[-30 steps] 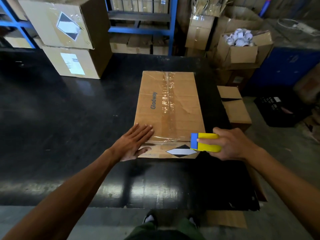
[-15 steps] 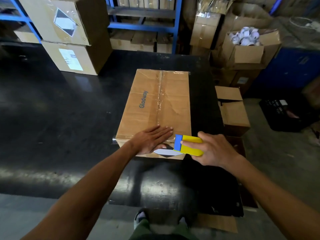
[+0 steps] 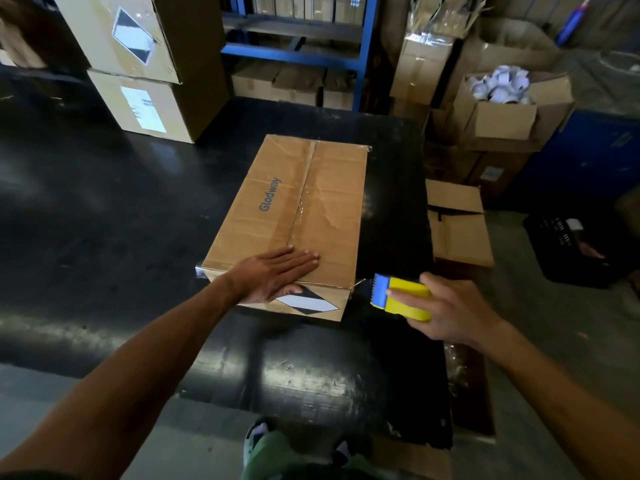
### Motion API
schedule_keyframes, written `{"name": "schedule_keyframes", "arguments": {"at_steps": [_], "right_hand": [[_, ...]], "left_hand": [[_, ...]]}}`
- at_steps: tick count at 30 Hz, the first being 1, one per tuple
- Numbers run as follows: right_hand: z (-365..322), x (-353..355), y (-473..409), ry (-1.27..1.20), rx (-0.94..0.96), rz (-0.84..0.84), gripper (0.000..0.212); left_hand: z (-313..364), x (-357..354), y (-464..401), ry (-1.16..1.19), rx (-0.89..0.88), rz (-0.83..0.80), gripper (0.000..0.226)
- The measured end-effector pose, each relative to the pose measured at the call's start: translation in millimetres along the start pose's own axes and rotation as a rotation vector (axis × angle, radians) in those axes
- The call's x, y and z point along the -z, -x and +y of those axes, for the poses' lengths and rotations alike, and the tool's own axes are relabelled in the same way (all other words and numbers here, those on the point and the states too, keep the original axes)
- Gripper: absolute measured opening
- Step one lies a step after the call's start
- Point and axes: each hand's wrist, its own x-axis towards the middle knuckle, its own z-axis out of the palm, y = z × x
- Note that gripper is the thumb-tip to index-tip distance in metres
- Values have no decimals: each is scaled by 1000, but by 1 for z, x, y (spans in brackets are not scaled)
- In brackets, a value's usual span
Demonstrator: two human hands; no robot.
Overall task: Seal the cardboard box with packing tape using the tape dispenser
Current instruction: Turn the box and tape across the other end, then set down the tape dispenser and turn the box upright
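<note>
A closed cardboard box [image 3: 277, 209] printed "Glodway" lies on the black table [image 3: 104, 237], with clear tape along its centre seam and across its near edge. My left hand [image 3: 273, 275] rests flat on the box's near edge, fingers together, thumb over the front face by a black-and-white diamond label [image 3: 306, 303]. My right hand [image 3: 446, 310] grips a yellow and blue tape dispenser [image 3: 401, 297], held just off the box's near right corner. A thin strand of tape runs from that corner to the dispenser's blue blade.
Two stacked cartons [image 3: 152, 64] stand on the table at the back left. Right of the table sit a small closed carton [image 3: 457, 223], an open carton of white rolls [image 3: 502, 105] and a black crate [image 3: 575, 247]. Blue shelving [image 3: 298, 53] stands behind.
My left hand slid right along the box's near edge. My right hand pulled the dispenser off the front face and out past the right corner. The box has turned slightly.
</note>
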Motion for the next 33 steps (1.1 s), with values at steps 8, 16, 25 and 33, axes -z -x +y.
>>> {"name": "schedule_keyframes", "arguments": {"at_steps": [8,16,25,33], "right_hand": [[-49,-33,-28,85,-42,52,62],[-67,-45,-36,280,-114,-42,54],[-68,-50,-32,-281,-584,-153,52],[-44,-92,-8,-829,-1137,-172,38]], "left_hand": [[3,3,0,1,31,9,61],[4,6,-4,-3,43,-15,60],[7,9,-4,26,72,-42,62],[9,6,-8,19,85,-12,62]]}}
